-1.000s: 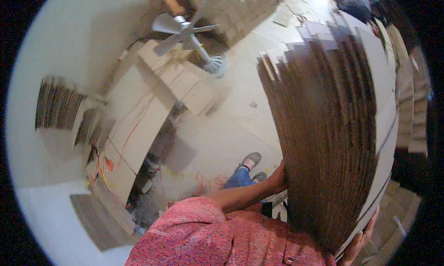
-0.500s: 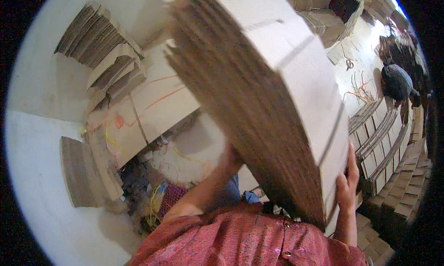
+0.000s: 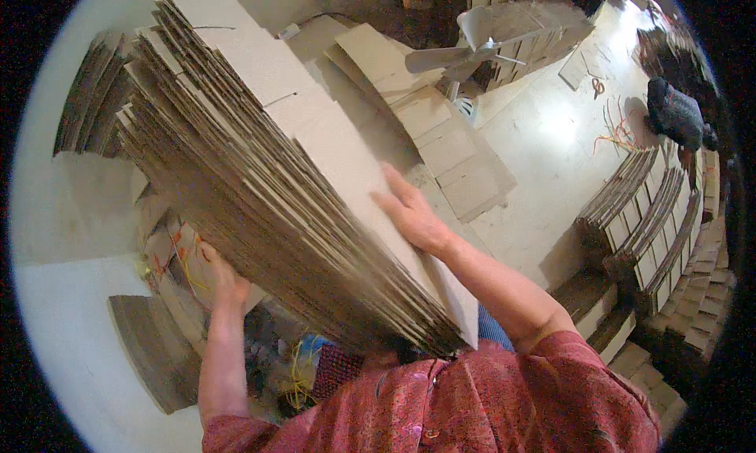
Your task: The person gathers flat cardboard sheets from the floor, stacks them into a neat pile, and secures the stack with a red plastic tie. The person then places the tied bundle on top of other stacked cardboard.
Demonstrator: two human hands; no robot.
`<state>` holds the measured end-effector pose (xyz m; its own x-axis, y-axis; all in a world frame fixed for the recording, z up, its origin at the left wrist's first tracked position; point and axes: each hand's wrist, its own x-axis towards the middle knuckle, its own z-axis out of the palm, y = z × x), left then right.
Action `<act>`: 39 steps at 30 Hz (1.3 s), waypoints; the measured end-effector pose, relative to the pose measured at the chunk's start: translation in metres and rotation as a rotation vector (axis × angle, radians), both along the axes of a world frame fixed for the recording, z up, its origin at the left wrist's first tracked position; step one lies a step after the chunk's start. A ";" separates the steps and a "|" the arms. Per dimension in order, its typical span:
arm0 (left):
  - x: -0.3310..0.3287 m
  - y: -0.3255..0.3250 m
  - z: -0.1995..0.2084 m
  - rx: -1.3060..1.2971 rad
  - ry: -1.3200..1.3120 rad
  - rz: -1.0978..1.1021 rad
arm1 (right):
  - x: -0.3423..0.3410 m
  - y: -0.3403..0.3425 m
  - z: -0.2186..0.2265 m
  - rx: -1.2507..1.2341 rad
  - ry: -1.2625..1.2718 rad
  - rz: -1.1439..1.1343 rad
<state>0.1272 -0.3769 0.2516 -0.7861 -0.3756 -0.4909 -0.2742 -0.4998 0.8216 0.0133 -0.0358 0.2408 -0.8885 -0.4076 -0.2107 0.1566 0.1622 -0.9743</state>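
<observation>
A thick stack of flat cardboard sheets leans across my front, tilted from lower right to upper left. Its layered brown edges face left, and the pale outer sheet faces right. My right hand presses against that pale sheet with its fingers extended. On the opposite side, my left hand is against the lower left of the stack, its fingers partly hidden. The bundle is clamped between my two hands.
More cardboard stacks stand by the left wall and at the right. Folded-out sheets lie on the floor near a fan. Scissors and orange straps lie farther off. A person bends at far right.
The cardboard stack has swung left. My right hand has moved from its lower right edge up onto the pale face, and my left hand has come into view at left.
</observation>
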 end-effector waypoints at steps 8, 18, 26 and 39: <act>-0.063 -0.049 -0.051 -0.228 -0.278 -0.094 | -0.058 -0.060 -0.119 -0.149 -0.307 0.039; -0.146 -0.049 -0.205 -0.333 -0.639 -0.221 | -0.147 -0.060 -0.293 -0.088 -0.337 0.133; -0.166 -0.047 -0.225 -0.176 -0.449 -0.164 | -0.150 -0.068 -0.268 -0.116 -0.408 0.056; -0.160 -0.137 -0.186 -0.125 -0.473 -0.224 | -0.149 -0.150 -0.272 -0.063 -0.475 0.061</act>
<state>-0.0325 -0.5135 0.0652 -0.5576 -0.3018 -0.7733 -0.7177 -0.2929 0.6318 -0.1356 -0.1858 -0.0311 -0.6741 -0.4808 -0.5608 0.5785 0.1283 -0.8055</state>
